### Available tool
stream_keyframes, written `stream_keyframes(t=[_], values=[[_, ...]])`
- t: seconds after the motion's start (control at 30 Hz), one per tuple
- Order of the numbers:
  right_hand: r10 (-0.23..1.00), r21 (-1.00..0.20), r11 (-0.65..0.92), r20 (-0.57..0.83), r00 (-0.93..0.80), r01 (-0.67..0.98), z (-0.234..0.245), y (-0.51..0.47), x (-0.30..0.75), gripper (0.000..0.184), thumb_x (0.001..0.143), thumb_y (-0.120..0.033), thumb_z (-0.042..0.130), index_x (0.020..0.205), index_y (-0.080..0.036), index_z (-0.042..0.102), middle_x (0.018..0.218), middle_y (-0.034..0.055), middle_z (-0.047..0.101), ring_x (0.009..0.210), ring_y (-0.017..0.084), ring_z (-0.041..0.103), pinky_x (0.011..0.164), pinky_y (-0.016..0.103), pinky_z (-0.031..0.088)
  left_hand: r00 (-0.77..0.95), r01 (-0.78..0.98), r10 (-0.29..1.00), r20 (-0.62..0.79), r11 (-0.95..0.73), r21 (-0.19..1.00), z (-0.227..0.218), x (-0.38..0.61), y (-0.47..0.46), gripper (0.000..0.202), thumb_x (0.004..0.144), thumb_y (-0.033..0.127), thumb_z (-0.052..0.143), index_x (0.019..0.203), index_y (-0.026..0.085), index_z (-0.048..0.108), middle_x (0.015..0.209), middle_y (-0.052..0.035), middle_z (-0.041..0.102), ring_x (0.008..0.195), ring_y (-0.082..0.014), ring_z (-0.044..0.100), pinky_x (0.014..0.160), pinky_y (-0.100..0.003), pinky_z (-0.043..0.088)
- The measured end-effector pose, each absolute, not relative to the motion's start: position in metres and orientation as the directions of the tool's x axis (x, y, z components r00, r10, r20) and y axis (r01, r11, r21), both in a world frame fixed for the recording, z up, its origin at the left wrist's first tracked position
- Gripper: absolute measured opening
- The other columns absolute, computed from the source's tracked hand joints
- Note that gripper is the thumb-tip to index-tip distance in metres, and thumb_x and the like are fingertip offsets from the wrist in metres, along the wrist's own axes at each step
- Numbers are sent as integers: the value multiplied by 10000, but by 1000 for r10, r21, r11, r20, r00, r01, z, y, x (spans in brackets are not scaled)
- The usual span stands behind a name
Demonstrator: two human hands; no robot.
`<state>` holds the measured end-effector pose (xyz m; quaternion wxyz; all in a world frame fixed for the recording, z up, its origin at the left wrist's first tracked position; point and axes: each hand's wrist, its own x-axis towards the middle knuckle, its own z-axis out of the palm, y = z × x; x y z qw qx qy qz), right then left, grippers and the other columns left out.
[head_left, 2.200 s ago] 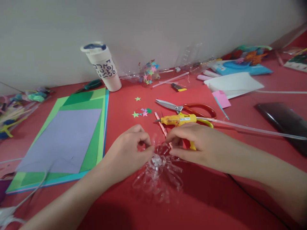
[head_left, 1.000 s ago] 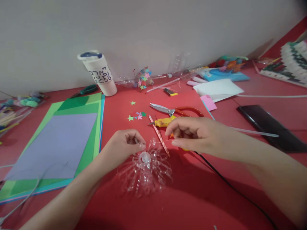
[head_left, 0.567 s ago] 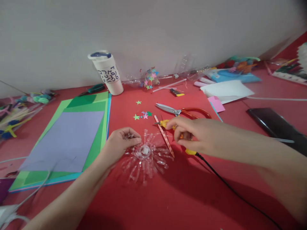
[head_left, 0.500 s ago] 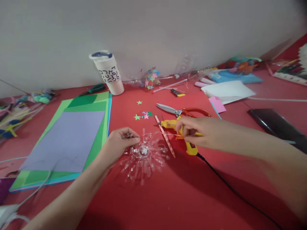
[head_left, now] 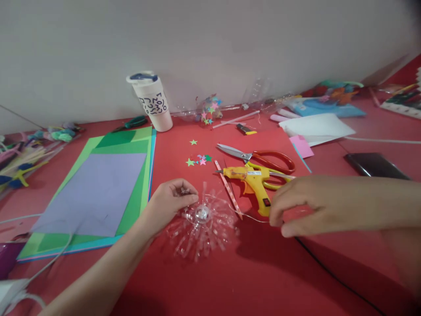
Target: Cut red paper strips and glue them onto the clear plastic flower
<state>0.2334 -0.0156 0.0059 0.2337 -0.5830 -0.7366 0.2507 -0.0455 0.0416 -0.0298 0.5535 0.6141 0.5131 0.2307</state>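
Note:
My left hand [head_left: 174, 198] is closed in a pinch at the left edge of a clear plastic fringed piece [head_left: 215, 226], round like a flower with a pale centre [head_left: 201, 213]. From that piece a thin strand [head_left: 251, 217] runs right to the fingertips of my right hand [head_left: 305, 207]. My right hand's fingers are curled on the strand's end. Just left of it a yellow glue gun [head_left: 255, 174] lies on the red sheet, its nozzle pointing left. A patterned pink strip [head_left: 228, 189] lies between the fringed piece and the gun.
Red-handled scissors [head_left: 272, 160] lie behind the gun, with star cut-outs [head_left: 203, 161] to their left. Coloured paper sheets [head_left: 95, 188] are stacked at left. A white tumbler [head_left: 153, 103] stands at the back. At right are a white sheet [head_left: 317, 127] and a dark phone-like object [head_left: 375, 166].
My right hand has moved right and towards me, drawing the strand out longer and uncovering the glue gun. My left hand stays at the fringed piece; the whole view has shifted slightly.

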Motion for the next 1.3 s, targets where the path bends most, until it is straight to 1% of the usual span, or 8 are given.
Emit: stream_keyframes(t=[0.33, 0.47, 0.57, 0.7, 0.8, 0.9, 1.1, 1.3], values=[[914, -509, 398, 152, -376, 763, 8, -16, 165, 119, 857, -269, 547, 904, -222, 646, 1019, 39, 677, 962, 220, 596, 831, 354, 433, 474, 409, 865, -164, -51, 911, -26, -43, 35, 78, 734, 235, 636, 701, 179, 594, 654, 33, 575, 609, -106, 517, 579, -229, 398], [918, -452, 391, 125, -377, 802, -2, -6, 161, 154, 840, -146, 516, 887, -197, 653, 952, 49, 693, 887, 216, 613, 758, 342, 436, 494, 393, 861, -118, -101, 914, -30, -46, 34, 84, 773, 242, 615, 722, 182, 587, 678, 30, 574, 643, -109, 526, 604, -229, 409], [903, -522, 390, 56, -426, 759, -1, 1, 169, 170, 858, -152, 498, 844, -216, 655, 885, 25, 683, 821, 188, 612, 696, 309, 431, 513, 410, 854, -93, -147, 900, -32, -47, 34, 62, 778, 213, 600, 724, 187, 583, 689, 27, 581, 660, -113, 537, 624, -233, 420], [849, -661, 326, -110, -517, 676, 6, 5, 180, 171, 898, -311, 505, 862, -236, 654, 835, -4, 657, 766, 158, 603, 661, 280, 427, 515, 429, 854, -79, -176, 886, -31, -46, 35, 54, 776, 185, 586, 723, 193, 583, 699, 26, 592, 676, -117, 549, 643, -236, 426], [831, -643, 299, -188, -523, 705, 7, 3, 184, 132, 834, -281, 575, 941, -267, 651, 839, -29, 657, 700, 137, 594, 576, 244, 397, 502, 443, 861, -82, -175, 879, -31, -45, 34, 54, 772, 177, 589, 722, 195, 580, 694, 32, 588, 669, -114, 545, 639, -232, 420], [858, -615, 318, -136, -495, 721, 6, 1, 187, 143, 843, -202, 524, 912, -259, 636, 789, -41, 643, 644, 116, 563, 549, 229, 366, 505, 442, 859, -89, -169, 881, -30, -45, 33, 62, 780, 168, 584, 725, 194, 575, 691, 36, 578, 657, -106, 532, 624, -225, 409], [873, -608, 402, 30, -486, 685, -2, 10, 190, 168, 889, -208, 473, 862, -223, 638, 872, -12, 651, 749, 130, 581, 651, 251, 401, 529, 412, 844, -90, -163, 897, -34, -47, 31, 93, 822, 242, 586, 743, 194, 579, 696, 37, 561, 655, -102, 518, 624, -222, 409], [843, -516, 432, -62, -535, 740, -16, 12, 185, 170, 862, -154, 498, 834, -206, 658, 840, 12, 649, 770, 155, 573, 674, 276, 388, 482, 403, 871, -91, -129, 906, -39, -47, 34, 56, 786, 168, 579, 736, 191, 571, 701, 41, 564, 661, -96, 521, 635, -217, 419]])
